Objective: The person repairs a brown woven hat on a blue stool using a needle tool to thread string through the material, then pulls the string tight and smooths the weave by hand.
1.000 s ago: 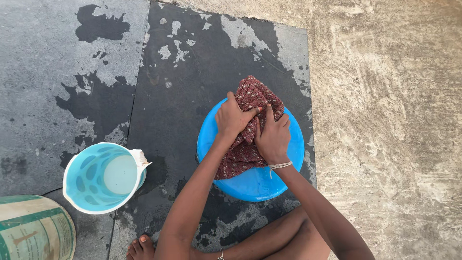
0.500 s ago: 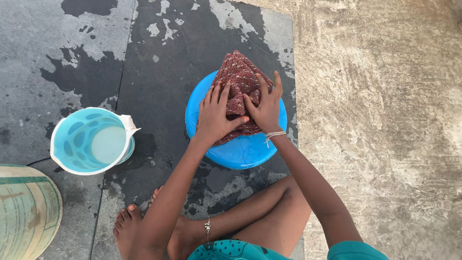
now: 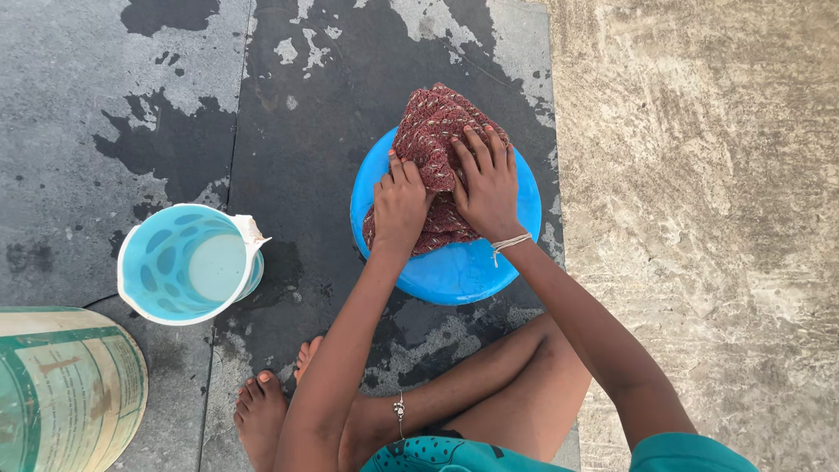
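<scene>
**Both hands pressed on wet cloth over the blue stool**

My left hand (image 3: pixel 400 205) is curled into a loose fist on the near left part of the dark red patterned cloth (image 3: pixel 434 131), fingers bent and bunching a fold of the fabric under the knuckles. My right hand (image 3: pixel 488 185) lies flatter just beside it, fingers spread and pressed down on the cloth, the tips reaching toward its far edge; a pale thread band circles that wrist. The two hands nearly touch at the thumbs.

The cloth is a soft, crumpled heap with a fine printed pattern, lying on the round, smooth bright blue plastic stool top (image 3: pixel 454 271). Its far end hangs over the rim onto the floor; the near part of the blue surface is bare and glossy.

The stool stands on dark grey stone slabs (image 3: pixel 297 114), blotched with wet and dry patches. To the right, the ground turns to rough, pale concrete (image 3: pixel 699 175). On the left, well apart from the stool, sits a light blue plastic jug with a white rim (image 3: pixel 185 267), holding water. A green and cream cylindrical drum (image 3: pixel 61 385) lies at the near left corner. My bare feet (image 3: pixel 271 406) rest on the slab near me.
</scene>
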